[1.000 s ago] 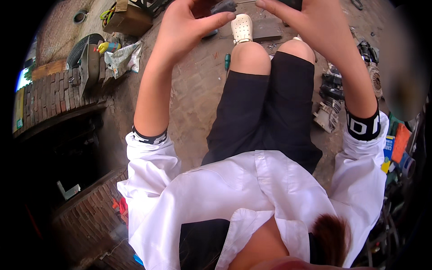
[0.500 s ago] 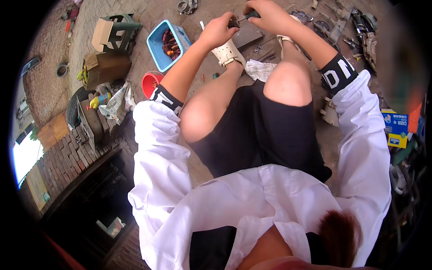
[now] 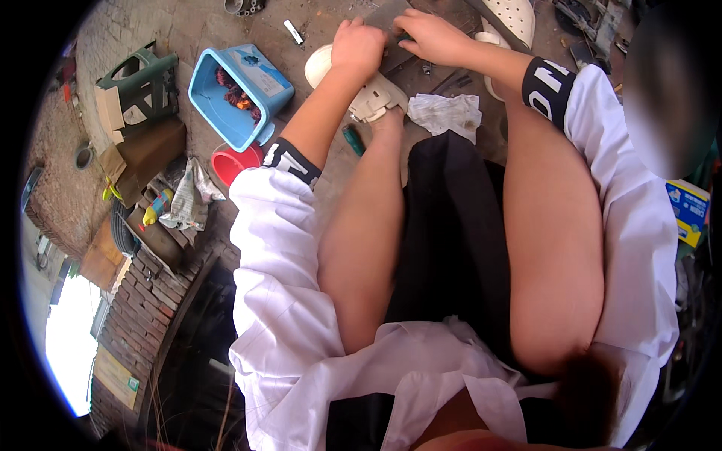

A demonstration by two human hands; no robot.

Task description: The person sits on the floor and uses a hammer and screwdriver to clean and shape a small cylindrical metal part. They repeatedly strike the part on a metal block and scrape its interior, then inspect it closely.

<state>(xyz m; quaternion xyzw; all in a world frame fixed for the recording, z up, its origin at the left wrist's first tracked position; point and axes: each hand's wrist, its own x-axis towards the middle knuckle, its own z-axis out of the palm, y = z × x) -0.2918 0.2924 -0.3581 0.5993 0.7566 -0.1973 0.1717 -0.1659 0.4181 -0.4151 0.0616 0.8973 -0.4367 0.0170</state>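
My left hand (image 3: pixel 359 49) is closed, its fingers curled around something I cannot make out. Just to its right, my right hand (image 3: pixel 432 36) is also closed. A bit of a dark object shows at its fingertips, too small to name. Both hands are held low in front of my feet, over a dark flat plate (image 3: pixel 392 13) on the ground. A cream clog (image 3: pixel 372 99) on my left foot is partly covered by my left hand and forearm. A crumpled white paper (image 3: pixel 445 116) lies between my feet, and a green handle (image 3: pixel 352 140) lies beside my left ankle.
Left of my arm stand a light-blue tub (image 3: pixel 277 81) with dark reddish contents, a red bucket (image 3: pixel 233 162), a green stool (image 3: pixel 154 90) and a cardboard box (image 3: pixel 154 154). A white stick (image 3: pixel 293 31) lies on the ground. Metal parts (image 3: pixel 590 52) are scattered at the far right.
My knees have spread apart and my view has shifted. The dark handle that showed in my right hand is now mostly hidden. My hands have come closer together.
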